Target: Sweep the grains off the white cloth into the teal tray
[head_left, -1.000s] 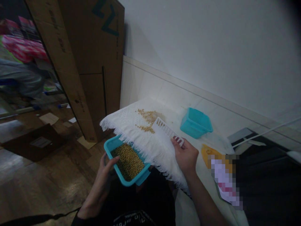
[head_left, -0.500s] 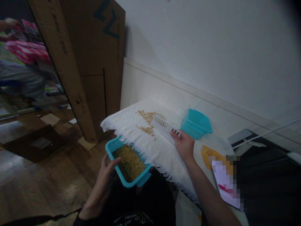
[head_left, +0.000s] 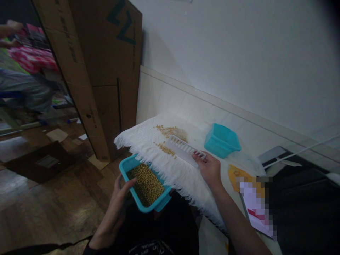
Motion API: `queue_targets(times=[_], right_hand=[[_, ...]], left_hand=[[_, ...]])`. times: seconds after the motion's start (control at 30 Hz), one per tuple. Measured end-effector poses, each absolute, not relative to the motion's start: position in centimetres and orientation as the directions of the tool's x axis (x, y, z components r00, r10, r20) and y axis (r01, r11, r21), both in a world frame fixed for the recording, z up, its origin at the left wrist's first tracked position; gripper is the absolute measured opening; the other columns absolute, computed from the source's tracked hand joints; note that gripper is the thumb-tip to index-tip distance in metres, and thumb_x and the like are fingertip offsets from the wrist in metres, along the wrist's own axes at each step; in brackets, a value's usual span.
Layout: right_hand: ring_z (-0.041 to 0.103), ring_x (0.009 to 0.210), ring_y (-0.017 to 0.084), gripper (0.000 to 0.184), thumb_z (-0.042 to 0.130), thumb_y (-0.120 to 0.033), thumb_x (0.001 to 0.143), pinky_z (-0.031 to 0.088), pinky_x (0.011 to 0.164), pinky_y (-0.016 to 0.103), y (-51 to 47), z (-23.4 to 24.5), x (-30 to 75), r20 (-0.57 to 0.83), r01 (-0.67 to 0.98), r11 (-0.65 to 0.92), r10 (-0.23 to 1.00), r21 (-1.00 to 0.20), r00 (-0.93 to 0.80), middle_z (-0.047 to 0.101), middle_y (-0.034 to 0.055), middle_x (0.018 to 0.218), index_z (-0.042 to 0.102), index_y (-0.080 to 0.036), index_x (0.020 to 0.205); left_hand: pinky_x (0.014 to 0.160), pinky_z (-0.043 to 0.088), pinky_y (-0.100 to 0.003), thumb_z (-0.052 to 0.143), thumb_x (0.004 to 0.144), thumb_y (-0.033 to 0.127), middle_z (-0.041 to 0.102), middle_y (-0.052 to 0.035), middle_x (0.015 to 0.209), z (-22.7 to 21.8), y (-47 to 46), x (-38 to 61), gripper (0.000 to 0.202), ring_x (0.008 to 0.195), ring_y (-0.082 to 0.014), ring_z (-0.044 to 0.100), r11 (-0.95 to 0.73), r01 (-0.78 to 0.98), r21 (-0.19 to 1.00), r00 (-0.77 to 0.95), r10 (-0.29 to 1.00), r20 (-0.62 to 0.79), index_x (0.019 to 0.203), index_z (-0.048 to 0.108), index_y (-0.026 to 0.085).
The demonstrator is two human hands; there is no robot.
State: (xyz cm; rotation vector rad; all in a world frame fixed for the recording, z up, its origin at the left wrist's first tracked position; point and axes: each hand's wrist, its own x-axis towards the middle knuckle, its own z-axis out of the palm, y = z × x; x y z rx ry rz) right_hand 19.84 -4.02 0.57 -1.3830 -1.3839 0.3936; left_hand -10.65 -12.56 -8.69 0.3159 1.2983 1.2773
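Note:
My left hand [head_left: 122, 191] grips the left rim of a teal plastic basket [head_left: 138, 204], thumb over the edge, just below the table's fringed edge. Soybeans [head_left: 148, 184] fill much of it. In my right hand [head_left: 209, 168] is a white slotted plastic strip [head_left: 183, 150], held by its right end and tilted low over the white cloth [head_left: 138, 132]. Loose soybeans [head_left: 167, 148] lie on the cloth by the strip's far end, and a second scatter of them lies just behind it. Whether the strip touches the cloth I cannot tell.
A second teal basket [head_left: 223, 141] stands at the back of the table by the wall. Right of it lie a yellow packet [head_left: 233, 177] and a black bag [head_left: 305, 209]. A tall cardboard box [head_left: 106, 71] rises at the left; beyond it sits another person [head_left: 26, 85].
My right hand has drawn the strip slightly toward me and turned it flatter, its far end now near the closer soybeans. My left hand and the basket stay nearly still.

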Motion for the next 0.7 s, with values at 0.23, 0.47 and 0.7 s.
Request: queue_targets(times=[0.23,0.47,0.7], right_hand=[[0.080,0.072,0.027,0.057,0.085,-0.075,0.078,0.063,0.067,0.035,-6.4,1.2,20.1,0.478,0.538,0.258,0.818,-0.802,0.321,0.086,0.0080,0.081,0.089,-0.019,0.090],[0.072,0.053,0.023,0.072,0.078,-0.087,0.081,0.052,0.049,0.029,-11.4,1.1,21.1,0.557,0.696,0.136,0.713,-0.705,0.426,0.082,0.0081,0.069,0.090,-0.017,0.089],[0.073,0.051,0.023,0.079,0.075,-0.092,0.081,0.052,0.045,0.029,-13.2,0.9,20.7,0.519,0.691,0.089,0.730,-0.717,0.445,0.082,0.0099,0.069,0.090,-0.015,0.087]], left_hand=[[0.080,0.067,-0.045,0.096,0.080,0.049,0.079,-0.0140,0.135,-8.3,-12.8,-10.4,0.100,0.111,-0.0371,0.082,0.348,-0.487,0.801,-0.244,0.827,-0.507,0.166,0.047,0.032],[0.078,0.065,-0.042,0.092,0.083,0.046,0.079,-0.0144,0.134,-7.8,-13.1,-9.8,0.095,0.110,-0.0360,0.081,0.333,-0.499,0.800,-0.222,0.843,-0.490,0.165,0.048,0.029],[0.081,0.063,-0.042,0.095,0.077,0.045,0.077,-0.0122,0.135,-7.8,-13.5,-9.1,0.099,0.117,-0.0382,0.078,0.335,-0.521,0.785,-0.178,0.857,-0.484,0.164,0.050,0.031]])
